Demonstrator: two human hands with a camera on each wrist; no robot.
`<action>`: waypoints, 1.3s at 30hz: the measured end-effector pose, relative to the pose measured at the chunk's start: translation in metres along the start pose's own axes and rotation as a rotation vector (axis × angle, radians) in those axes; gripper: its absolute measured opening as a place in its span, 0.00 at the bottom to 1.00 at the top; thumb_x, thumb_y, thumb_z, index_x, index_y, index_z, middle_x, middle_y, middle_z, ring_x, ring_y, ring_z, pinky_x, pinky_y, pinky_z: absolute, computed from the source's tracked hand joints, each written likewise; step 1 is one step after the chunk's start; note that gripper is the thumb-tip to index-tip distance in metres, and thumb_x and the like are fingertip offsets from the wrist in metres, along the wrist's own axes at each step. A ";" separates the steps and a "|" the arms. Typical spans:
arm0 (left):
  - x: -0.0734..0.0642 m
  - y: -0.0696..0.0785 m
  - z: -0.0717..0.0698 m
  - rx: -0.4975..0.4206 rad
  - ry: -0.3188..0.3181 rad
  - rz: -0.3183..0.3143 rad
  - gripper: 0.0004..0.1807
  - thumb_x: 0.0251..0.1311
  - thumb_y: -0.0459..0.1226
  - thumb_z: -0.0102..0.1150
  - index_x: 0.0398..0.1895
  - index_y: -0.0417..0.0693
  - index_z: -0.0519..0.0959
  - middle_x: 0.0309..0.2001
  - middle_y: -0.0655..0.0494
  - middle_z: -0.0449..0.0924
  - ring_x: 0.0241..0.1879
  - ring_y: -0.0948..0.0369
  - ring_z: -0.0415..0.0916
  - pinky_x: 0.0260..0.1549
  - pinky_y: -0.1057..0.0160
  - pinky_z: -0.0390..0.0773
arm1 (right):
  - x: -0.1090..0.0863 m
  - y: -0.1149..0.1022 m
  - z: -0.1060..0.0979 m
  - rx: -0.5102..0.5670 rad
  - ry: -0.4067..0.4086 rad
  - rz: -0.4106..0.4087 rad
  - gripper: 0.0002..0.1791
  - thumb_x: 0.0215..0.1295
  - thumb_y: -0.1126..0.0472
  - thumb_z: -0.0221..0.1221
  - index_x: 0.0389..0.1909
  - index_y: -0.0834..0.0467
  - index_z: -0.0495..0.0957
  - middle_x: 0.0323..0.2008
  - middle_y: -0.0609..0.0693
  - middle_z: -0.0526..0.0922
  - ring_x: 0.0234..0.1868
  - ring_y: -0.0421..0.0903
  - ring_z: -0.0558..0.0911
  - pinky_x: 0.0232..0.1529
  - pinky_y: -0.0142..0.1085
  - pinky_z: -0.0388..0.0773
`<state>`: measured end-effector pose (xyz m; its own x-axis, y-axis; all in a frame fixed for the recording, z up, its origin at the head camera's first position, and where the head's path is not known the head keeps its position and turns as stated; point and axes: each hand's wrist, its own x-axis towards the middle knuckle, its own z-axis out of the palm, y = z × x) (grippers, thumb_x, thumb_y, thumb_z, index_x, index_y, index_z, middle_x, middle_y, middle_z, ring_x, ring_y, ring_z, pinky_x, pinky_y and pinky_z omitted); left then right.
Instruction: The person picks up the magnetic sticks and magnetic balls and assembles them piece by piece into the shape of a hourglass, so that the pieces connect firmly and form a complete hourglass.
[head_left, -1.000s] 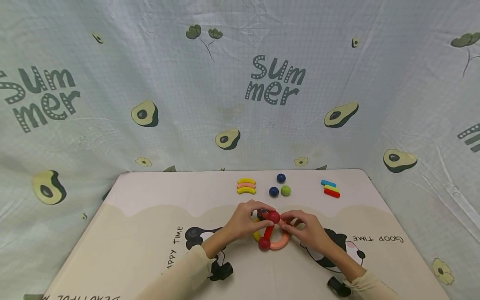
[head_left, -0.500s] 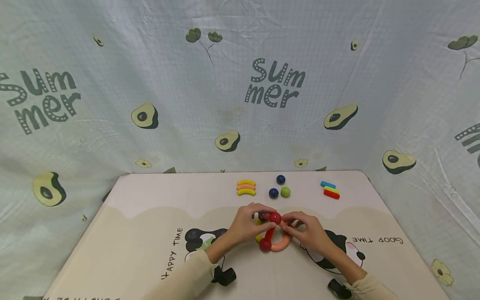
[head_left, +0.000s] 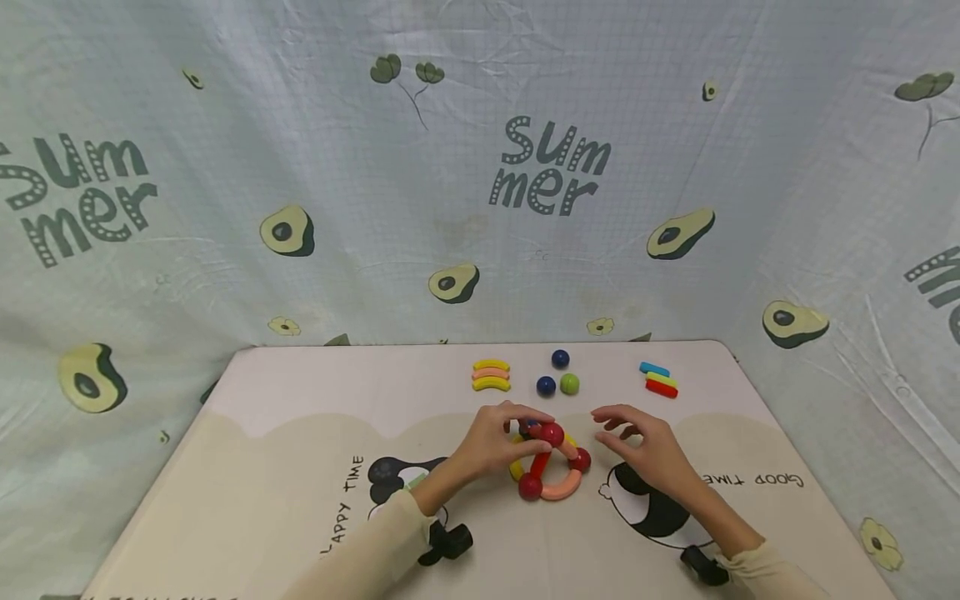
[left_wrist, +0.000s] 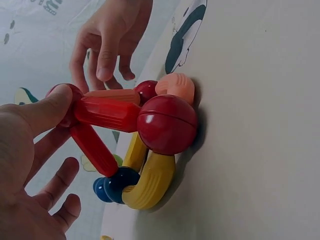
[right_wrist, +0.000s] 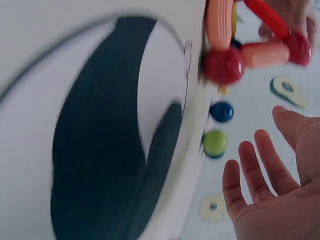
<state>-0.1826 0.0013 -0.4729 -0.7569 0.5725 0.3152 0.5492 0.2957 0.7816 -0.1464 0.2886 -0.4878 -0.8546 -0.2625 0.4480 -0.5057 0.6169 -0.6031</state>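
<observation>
A small pyramid of magnetic balls and rods stands on the table in the head view. My left hand (head_left: 491,446) pinches its top red ball (head_left: 552,434) between thumb and fingers. From that ball, red rods (left_wrist: 107,114) and a pink rod (right_wrist: 265,54) slope down to a ring of balls and curved rods. A red ball (left_wrist: 167,124) and a yellow curved rod (left_wrist: 152,182) of the ring rest on the table, with a blue ball (left_wrist: 121,183) behind. My right hand (head_left: 643,450) hovers to the right, apart from the pyramid, fingers loosely bent and holding nothing.
Behind the pyramid lie two blue balls (head_left: 546,386) and a green ball (head_left: 570,384). Curved yellow and pink rods (head_left: 491,384) lie to their left. Short blue, yellow-green and red rods (head_left: 662,388) lie at the back right. A patterned curtain (head_left: 375,208) hangs behind the table.
My right hand has let go of the pyramid's right side and moved away to the right, uncovering a red ball there. The left hand keeps its pinch on the top ball.
</observation>
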 end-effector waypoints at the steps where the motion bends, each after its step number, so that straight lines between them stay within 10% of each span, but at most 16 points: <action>1: 0.000 0.000 0.000 0.001 -0.005 -0.002 0.18 0.60 0.41 0.74 0.54 0.52 0.87 0.47 0.60 0.88 0.44 0.54 0.78 0.39 0.64 0.75 | 0.000 0.002 -0.004 -0.018 0.008 0.014 0.20 0.61 0.67 0.72 0.54 0.56 0.82 0.46 0.48 0.87 0.43 0.46 0.85 0.40 0.36 0.84; 14: -0.002 0.000 -0.001 -0.011 -0.020 -0.013 0.18 0.61 0.40 0.74 0.55 0.51 0.86 0.47 0.60 0.87 0.44 0.55 0.77 0.38 0.61 0.76 | -0.002 0.041 -0.048 -0.221 0.081 0.106 0.24 0.58 0.67 0.73 0.56 0.60 0.81 0.48 0.57 0.85 0.44 0.55 0.84 0.38 0.40 0.84; 28: -0.004 -0.001 0.000 -0.018 -0.009 0.028 0.18 0.61 0.39 0.74 0.54 0.50 0.86 0.47 0.59 0.87 0.42 0.54 0.77 0.37 0.63 0.75 | 0.011 0.080 -0.054 -0.180 0.073 0.422 0.25 0.68 0.62 0.67 0.64 0.62 0.74 0.54 0.69 0.72 0.52 0.66 0.73 0.51 0.58 0.77; 39: -0.004 -0.001 0.001 -0.016 -0.012 0.020 0.18 0.61 0.40 0.73 0.55 0.51 0.86 0.47 0.60 0.87 0.42 0.54 0.77 0.36 0.68 0.71 | 0.017 0.095 -0.054 -0.161 0.031 0.507 0.22 0.69 0.59 0.66 0.60 0.63 0.77 0.49 0.68 0.74 0.49 0.62 0.72 0.42 0.48 0.72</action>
<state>-0.1802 -0.0008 -0.4755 -0.7414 0.5871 0.3250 0.5588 0.2720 0.7834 -0.2024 0.3828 -0.5014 -0.9820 0.1187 0.1469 -0.0032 0.7674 -0.6412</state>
